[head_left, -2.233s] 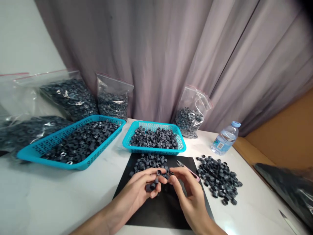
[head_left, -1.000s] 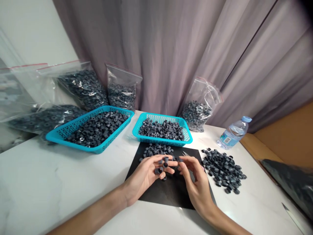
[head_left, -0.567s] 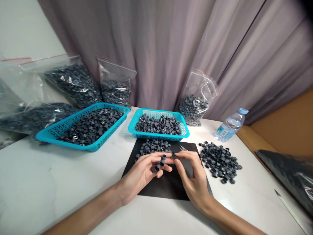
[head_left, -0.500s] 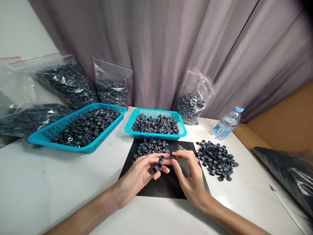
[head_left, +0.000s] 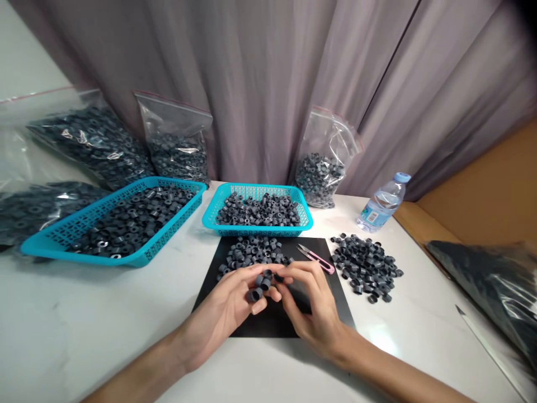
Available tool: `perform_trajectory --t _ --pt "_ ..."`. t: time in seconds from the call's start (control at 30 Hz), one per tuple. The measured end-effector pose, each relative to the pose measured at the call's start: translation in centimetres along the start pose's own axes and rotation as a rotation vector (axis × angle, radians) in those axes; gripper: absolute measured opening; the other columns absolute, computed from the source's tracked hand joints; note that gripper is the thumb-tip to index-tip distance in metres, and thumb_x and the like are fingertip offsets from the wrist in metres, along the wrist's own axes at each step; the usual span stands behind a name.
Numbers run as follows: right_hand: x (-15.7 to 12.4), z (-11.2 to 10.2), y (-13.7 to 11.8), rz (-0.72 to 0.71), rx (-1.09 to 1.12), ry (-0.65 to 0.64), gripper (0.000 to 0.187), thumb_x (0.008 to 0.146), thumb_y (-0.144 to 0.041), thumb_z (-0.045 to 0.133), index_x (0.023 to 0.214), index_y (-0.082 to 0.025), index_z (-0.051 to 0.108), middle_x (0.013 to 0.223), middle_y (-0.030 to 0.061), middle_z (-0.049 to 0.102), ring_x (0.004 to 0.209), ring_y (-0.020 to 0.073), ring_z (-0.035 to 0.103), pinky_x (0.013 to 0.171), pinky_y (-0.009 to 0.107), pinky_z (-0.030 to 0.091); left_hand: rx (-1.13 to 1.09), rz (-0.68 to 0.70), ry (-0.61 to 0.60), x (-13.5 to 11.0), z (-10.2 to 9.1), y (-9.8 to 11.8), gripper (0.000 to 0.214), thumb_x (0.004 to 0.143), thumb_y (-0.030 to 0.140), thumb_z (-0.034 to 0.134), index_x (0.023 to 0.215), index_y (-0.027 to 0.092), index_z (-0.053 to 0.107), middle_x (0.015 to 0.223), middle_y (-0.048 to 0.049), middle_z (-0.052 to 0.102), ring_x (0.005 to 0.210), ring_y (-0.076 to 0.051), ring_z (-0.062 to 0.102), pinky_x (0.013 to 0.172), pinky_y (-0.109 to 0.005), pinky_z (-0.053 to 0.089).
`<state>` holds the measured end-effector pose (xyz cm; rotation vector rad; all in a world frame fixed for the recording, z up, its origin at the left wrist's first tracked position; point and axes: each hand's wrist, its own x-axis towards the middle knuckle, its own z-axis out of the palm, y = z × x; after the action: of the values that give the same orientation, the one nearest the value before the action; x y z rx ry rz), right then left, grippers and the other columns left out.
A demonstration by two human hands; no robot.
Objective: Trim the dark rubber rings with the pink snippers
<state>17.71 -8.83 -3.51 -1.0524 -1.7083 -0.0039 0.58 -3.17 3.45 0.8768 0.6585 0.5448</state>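
Observation:
Over a black mat (head_left: 268,322), my left hand (head_left: 229,308) is curled around several small dark grey rubber rings (head_left: 258,285). My right hand (head_left: 312,305) meets it fingertip to fingertip, pinching one ring (head_left: 279,277) at the left hand's fingers. A loose pile of the same rings (head_left: 251,254) lies on the mat just beyond both hands. Small pink snips (head_left: 315,257) rest on the mat's far right corner.
Two turquoise baskets of rings stand behind the mat: a small one (head_left: 218,224) and a long one (head_left: 54,246) to the left. Another ring pile (head_left: 364,263) lies right of the mat, by a water bottle (head_left: 381,204). Clear bags of rings (head_left: 178,148) lean on the curtain.
My hands stay together over the mat, working the rings between the fingertips. The view has shifted to the right and down, and the pink snips have come into full view.

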Motion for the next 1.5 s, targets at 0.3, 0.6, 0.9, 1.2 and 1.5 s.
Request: perform_trajectory --t 0.3,0.6,0.9,1.2,1.5 --pt "0.4 -0.2 0.1 0.146 0.01 0.029 0.027 0.091 -0.008 0.053 0.115 -0.021 0.052 0.104 0.0077 0.059 0.099 0.0208 0.059 0.086 0.037 0.05 0.022 0.037 0.101 0.7 -0.9 -0.5 0.021 0.091 0.027 0.059 0.099 0.016 0.075 0.102 -0.007 0.065 0.089 -0.016 0.055 0.074 -0.025 0.044" --pt "0.5 -0.1 0.2 0.219 -0.233 -0.169 0.016 0.082 -0.017 0.063 0.096 -0.02 0.054 0.097 0.0059 0.057 0.094 0.0241 0.051 0.082 0.041 0.045 0.003 -0.008 0.209 0.7 -1.2 -0.6 0.008 0.086 0.021 0.069 0.091 0.018 0.074 0.091 -0.0024 0.064 0.075 -0.008 0.051 0.076 -0.019 0.046" --pt "-0.5 0.3 0.5 0.063 -0.49 -0.263 0.009 0.091 -0.015 0.061 0.096 -0.021 0.059 0.102 0.0058 0.063 0.099 0.0266 0.048 0.085 0.042 0.04 0.008 -0.069 0.089 0.3 -1.1 -1.5 0.023 0.093 0.036 0.061 0.104 0.019 0.072 0.099 -0.0043 0.065 0.076 -0.01 0.054 0.074 -0.022 0.046" --pt "-0.3 0.1 -0.5 0.048 -0.357 -0.226 0.007 0.091 -0.015 0.059 0.094 -0.02 0.056 0.088 0.0025 0.067 0.089 0.0225 0.052 0.081 0.038 0.038 -0.091 -0.105 0.071 0.7 -1.1 -1.0 0.028 0.095 0.04 0.054 0.085 0.015 0.064 0.081 0.0002 0.049 0.062 -0.007 0.039 0.053 -0.017 0.036" --pt "-0.3 0.5 0.1 -0.083 -0.439 -0.412 0.012 0.096 -0.016 0.056 0.106 -0.022 0.061 0.085 0.0034 0.066 0.08 0.022 0.052 0.076 0.038 0.038 -0.067 -0.042 0.116 1.1 -1.5 -0.9 0.028 0.092 0.035 0.057 0.072 0.017 0.049 0.07 0.0042 0.034 0.057 -0.008 0.029 0.05 -0.018 0.027"
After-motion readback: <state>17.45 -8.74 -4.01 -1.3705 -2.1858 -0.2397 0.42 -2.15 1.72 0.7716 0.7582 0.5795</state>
